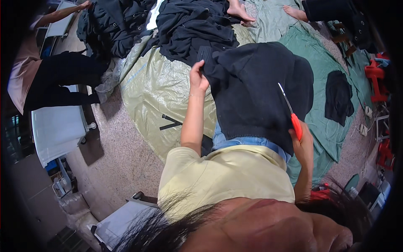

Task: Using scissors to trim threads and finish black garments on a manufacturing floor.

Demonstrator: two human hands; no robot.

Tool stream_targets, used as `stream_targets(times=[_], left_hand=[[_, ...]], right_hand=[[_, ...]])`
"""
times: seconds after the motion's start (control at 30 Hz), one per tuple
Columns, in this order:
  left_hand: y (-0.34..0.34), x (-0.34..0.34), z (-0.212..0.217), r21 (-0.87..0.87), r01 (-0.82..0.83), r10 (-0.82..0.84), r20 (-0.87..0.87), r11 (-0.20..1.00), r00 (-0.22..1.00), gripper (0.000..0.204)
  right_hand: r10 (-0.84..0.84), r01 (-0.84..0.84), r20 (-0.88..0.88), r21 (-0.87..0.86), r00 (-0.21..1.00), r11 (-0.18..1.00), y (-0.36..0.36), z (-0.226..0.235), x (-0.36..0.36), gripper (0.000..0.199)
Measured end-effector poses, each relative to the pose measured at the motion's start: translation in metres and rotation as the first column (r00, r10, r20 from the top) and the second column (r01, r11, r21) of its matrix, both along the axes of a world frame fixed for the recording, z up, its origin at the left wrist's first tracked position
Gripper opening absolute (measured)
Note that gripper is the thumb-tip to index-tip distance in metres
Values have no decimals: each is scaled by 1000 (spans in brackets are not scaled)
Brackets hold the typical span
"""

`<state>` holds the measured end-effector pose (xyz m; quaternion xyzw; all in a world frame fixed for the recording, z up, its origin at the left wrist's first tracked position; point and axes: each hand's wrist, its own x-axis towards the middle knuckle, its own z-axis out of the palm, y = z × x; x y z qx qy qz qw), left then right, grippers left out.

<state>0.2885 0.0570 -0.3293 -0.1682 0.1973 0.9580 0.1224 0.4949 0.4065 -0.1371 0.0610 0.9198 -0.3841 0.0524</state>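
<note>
Across my lap lies a black knitted garment, likely a sweater, its lower edge resting on my blue jeans. My left hand is closed on the garment near a ribbed black cuff, thumb uppermost. In my right hand is a pair of red-handled scissors, with the slim metal blades pointing up and away over the cloth. The blades look closed together. Some of the right fingers are hidden behind the handle.
Heaps of black garments lie ahead on a yellowish tarp. A green tarp with a folded black garment spreads to the right. Other people's bare feet show beyond. White tables and a bending person are at left.
</note>
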Motion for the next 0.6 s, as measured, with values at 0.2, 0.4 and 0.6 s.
stream_targets(times=[0.2,0.4,0.6], left_hand=[[33,47,42,-214,-27,-12,-180,977,984,32],[46,63,46,-444,-92,-36,-271,891,962,31],[51,61,64,-390,-106,-17,-301,915,954,31]], right_hand=[[26,-48,-147,-149,989,988,-43,5,-16,27],[84,-84,-163,8,983,996,-74,0,-27,30],[137,-130,-71,95,988,987,-67,2,-25,35]])
